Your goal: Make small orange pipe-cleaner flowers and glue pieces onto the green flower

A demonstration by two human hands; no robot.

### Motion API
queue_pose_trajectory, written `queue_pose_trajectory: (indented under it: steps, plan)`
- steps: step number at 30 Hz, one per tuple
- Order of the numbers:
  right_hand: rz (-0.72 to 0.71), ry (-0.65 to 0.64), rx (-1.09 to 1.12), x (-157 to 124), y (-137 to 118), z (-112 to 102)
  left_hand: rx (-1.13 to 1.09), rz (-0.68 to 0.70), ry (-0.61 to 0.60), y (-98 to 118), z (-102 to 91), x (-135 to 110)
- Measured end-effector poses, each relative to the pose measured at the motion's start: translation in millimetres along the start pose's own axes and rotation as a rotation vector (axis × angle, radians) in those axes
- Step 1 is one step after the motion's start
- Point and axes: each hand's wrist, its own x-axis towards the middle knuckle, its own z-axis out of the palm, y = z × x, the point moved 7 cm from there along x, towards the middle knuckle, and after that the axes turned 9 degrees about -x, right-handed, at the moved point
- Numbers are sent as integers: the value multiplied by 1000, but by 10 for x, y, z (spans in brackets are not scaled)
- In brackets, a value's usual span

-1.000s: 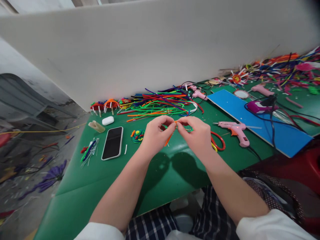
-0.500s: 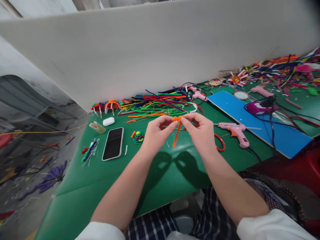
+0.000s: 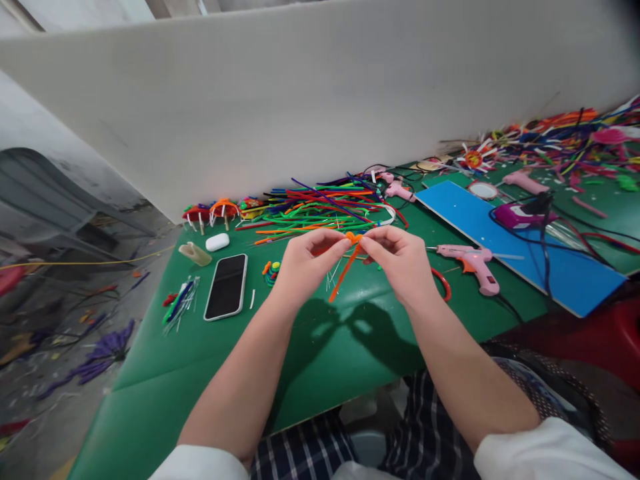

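An orange pipe cleaner [image 3: 344, 275] is held up between my two hands over the green table. Its upper end is bent into small loops, and a straight tail hangs down to the left. My left hand [image 3: 314, 261] pinches the looped end between thumb and fingertips. On the other side, my right hand [image 3: 398, 259] pinches the same piece close by. Beside my left wrist lies a small coiled piece in green, yellow and orange [image 3: 271, 272], partly hidden by that hand. Red scissor handles [image 3: 442, 285] show past my right hand, mostly covered.
A pile of coloured pipe cleaners [image 3: 320, 205] lies against the white partition [image 3: 300, 100]. Left are a phone [image 3: 226, 288], a white earbud case [image 3: 217, 242] and white-stemmed scraps [image 3: 181, 303]. Right are a pink glue gun [image 3: 473, 263] with its cord and a blue board [image 3: 520, 247].
The orange tail has swung further left and lower. My left hand has shifted slightly left, covering more of the coiled piece; my right hand has hardly moved.
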Motion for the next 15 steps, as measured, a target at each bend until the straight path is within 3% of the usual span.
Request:
queue_pose_trajectory:
  steps: [15]
  plan:
    - [46, -79, 107, -7, 26, 76, 143, 66, -17, 46, 22, -5]
